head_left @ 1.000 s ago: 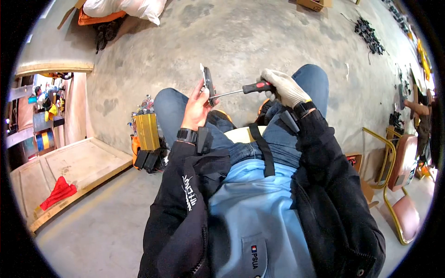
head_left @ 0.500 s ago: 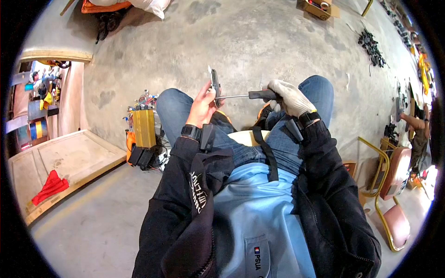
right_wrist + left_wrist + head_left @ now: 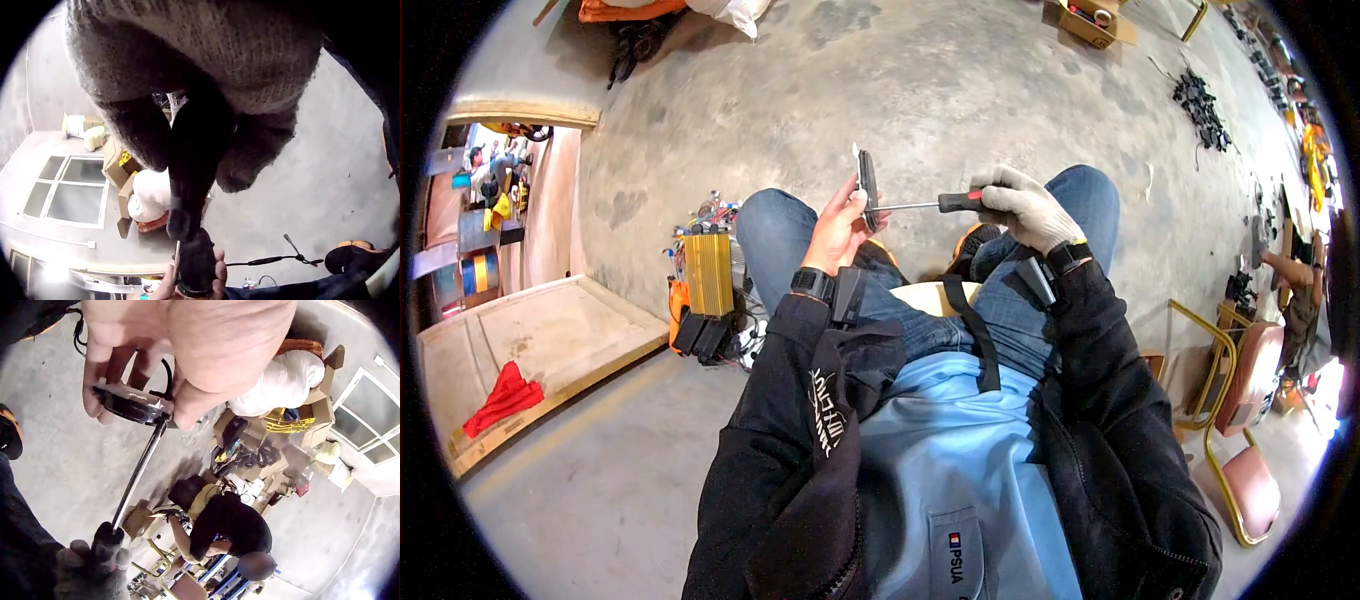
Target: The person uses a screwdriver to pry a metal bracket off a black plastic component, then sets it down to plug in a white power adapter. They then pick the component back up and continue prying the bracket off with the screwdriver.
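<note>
My bare left hand (image 3: 837, 232) holds a small, flat black device (image 3: 868, 188) on edge between thumb and fingers. In the left wrist view, its dark rounded casing (image 3: 131, 411) shows beneath the palm, and a thin black cable hangs beside the fingers. A knitted light glove covers my right hand (image 3: 1030, 212), which grips a screwdriver (image 3: 958, 202) by its black and red handle. The metal shaft (image 3: 140, 475) reaches across to the left, its tip right at the device's edge near the left thumb. In the right wrist view, the glove (image 3: 206, 56) hides part of the handle.
A gold metal box (image 3: 709, 275) with loose wires stands by the left knee. Further left lies a wooden panel (image 3: 590, 320) with a red cloth (image 3: 504, 398). A gold-framed chair (image 3: 1255, 380) stands at the right, a person beyond it. Black cables (image 3: 1200, 108) lie ahead on the floor.
Both hands have shifted slightly right in the head view. The device has turned more upright, and the screwdriver lies more level. The gloved fingers have changed position on the handle, which has rolled.
</note>
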The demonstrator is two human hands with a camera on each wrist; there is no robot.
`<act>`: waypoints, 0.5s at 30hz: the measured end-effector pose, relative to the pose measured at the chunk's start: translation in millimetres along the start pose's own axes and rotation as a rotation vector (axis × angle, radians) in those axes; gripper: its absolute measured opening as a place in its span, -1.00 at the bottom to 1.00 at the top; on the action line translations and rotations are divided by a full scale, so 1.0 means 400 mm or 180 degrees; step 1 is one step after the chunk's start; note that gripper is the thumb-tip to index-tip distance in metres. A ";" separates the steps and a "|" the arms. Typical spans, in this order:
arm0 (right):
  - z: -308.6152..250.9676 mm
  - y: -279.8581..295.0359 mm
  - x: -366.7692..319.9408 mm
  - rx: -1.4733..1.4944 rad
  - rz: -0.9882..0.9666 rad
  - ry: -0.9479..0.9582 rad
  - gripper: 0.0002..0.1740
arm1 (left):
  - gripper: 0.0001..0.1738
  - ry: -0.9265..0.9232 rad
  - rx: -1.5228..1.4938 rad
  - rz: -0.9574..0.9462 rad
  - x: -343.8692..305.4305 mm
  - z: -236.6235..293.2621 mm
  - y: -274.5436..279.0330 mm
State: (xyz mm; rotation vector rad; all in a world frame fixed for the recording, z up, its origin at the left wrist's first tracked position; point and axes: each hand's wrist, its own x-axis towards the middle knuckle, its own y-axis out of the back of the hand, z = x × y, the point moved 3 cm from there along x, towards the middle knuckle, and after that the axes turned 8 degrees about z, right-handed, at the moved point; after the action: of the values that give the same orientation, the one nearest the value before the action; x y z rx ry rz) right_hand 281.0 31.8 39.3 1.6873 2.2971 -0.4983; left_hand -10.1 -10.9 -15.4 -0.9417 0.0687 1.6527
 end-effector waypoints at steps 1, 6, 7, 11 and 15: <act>-0.013 -0.010 -0.010 0.0752 0.0283 -0.0440 -0.73 | -0.37 0.0038 0.0036 0.0027 -0.003 0.001 -0.002; -0.030 -0.013 -0.023 0.0213 0.0130 -0.0910 -0.70 | -0.35 0.0039 0.0118 0.0007 0.003 -0.002 0.004; -0.032 -0.012 -0.033 -0.0113 0.0080 -0.1330 -0.71 | -0.35 0.0050 0.0119 -0.0007 0.005 -0.004 0.008; -0.011 -0.006 -0.016 0.0323 0.0246 -0.0884 -0.70 | -0.34 0.0066 0.0106 -0.0012 0.009 -0.008 0.009; -0.032 -0.018 -0.018 0.0625 0.0369 -0.0568 -0.67 | -0.34 0.0109 0.0127 0.0012 0.004 -0.005 0.005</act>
State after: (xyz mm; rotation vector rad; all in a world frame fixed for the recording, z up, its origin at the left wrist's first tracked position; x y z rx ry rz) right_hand 276.2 28.8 54.6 1.7711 2.0687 -0.8364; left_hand -10.8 -11.2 -18.6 -0.9403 0.1262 1.6331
